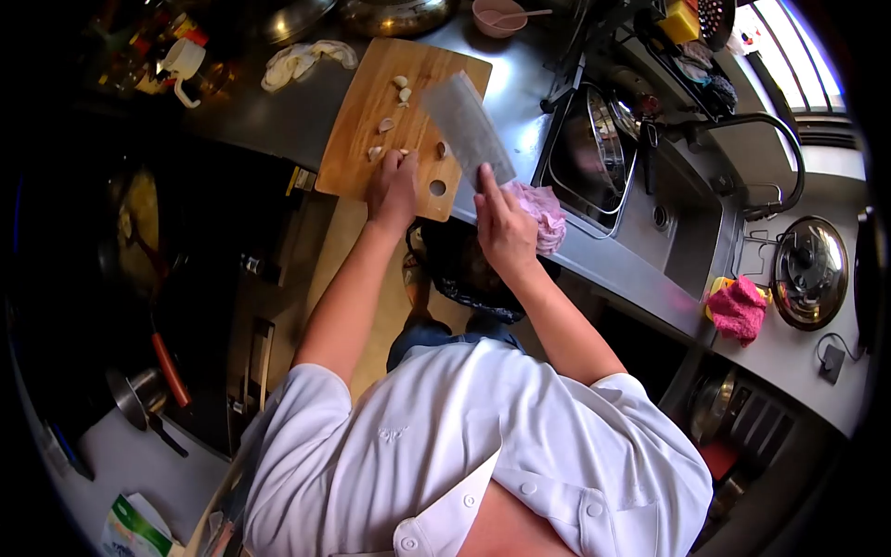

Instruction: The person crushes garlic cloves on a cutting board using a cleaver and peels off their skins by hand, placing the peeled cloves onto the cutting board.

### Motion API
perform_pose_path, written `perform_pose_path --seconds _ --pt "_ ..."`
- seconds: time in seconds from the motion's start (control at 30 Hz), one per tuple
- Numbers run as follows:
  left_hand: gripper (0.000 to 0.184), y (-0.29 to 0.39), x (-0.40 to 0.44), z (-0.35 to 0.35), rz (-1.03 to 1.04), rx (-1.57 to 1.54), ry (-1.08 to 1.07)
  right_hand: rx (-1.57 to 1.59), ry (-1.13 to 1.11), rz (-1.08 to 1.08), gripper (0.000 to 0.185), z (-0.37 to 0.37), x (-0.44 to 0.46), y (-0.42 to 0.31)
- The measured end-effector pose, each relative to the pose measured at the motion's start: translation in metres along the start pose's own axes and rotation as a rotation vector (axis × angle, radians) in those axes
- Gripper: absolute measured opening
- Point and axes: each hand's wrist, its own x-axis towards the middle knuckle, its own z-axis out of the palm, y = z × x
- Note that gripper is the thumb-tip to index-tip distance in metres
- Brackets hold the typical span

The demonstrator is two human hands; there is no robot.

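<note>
A wooden cutting board [357, 121] lies on the counter in front of me, with several garlic cloves [386, 124] spread over it. Near the board's front edge, my left hand [393, 192] has its fingers drawn together on a small garlic clove, mostly hidden by the fingertips. My right hand [507, 227] grips a cleaver [469, 125], its forefinger laid along the broad blade. The blade slants up and left over the board's right side, its flat face toward me. The cleaver's handle is hidden in the hand.
A pink cloth [548, 218] lies right beside my right hand. Beyond it is the steel sink [654, 251] with a dish rack. A pale rag [306, 65] and a pink bowl [499, 17] stand behind. The wok [139, 227] is at left; a lined bin [469, 278] sits below.
</note>
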Motion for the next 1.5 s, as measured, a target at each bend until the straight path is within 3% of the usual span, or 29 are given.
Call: perform_pose_path --seconds 0.07,0.13,0.2,0.3,0.43,0.53,0.7,0.83,0.93,0.97,1.1,1.3,1.4,1.5 --pt "0.024 -0.017 -0.001 0.004 0.292 0.185 0.158 -0.052 -0.006 -0.026 0.049 0.016 0.0 0.006" --pt "0.023 -0.022 -0.006 0.007 0.3 0.204 0.236 -0.195 -0.136 -0.046 0.047 0.05 -0.018 0.028" --pt "0.022 -0.024 -0.001 0.007 0.322 0.202 0.262 -0.168 -0.104 -0.063 0.046 0.052 -0.009 0.031" --pt "0.021 -0.025 -0.001 0.006 0.316 0.131 0.253 -0.165 -0.156 -0.028 0.046 0.039 -0.006 0.027" --pt "0.02 -0.028 -0.001 0.006 0.352 0.156 0.323 -0.041 0.039 -0.036 0.045 0.02 0.004 0.001" --pt "0.021 -0.023 -0.006 0.0 0.303 0.039 0.236 -0.252 -0.145 -0.045 0.049 0.057 -0.016 0.018" --pt "0.009 -0.025 -0.002 0.001 0.336 0.008 0.315 -0.157 -0.151 -0.04 0.048 0.049 -0.005 0.022" --pt "0.01 -0.031 -0.001 0.005 0.385 -0.027 0.385 -0.049 0.038 0.024 0.049 0.026 0.014 -0.004" --pt "0.014 -0.025 -0.003 0.002 0.362 -0.072 0.326 -0.225 -0.113 -0.054 0.051 0.057 -0.002 0.021" --pt "0.014 -0.026 -0.002 0.005 0.359 -0.048 0.314 -0.209 -0.047 -0.131 0.05 0.062 -0.004 0.02" --pt "0.012 -0.019 -0.008 0.01 0.37 -0.044 0.309 -0.164 -0.177 -0.012 0.049 0.049 0.002 0.023" --pt "0.015 -0.004 0.021 0.023 0.383 -0.057 0.296 -0.149 -0.033 0.11 0.051 0.04 0.075 0.023" --pt "0.019 -0.004 0.037 0.031 0.345 -0.006 0.284 -0.201 -0.026 -0.034 0.05 0.08 0.12 0.064" --pt "0.028 0.013 0.026 0.018 0.314 0.008 0.238 -0.311 -0.309 0.035 0.041 0.08 0.144 0.069"
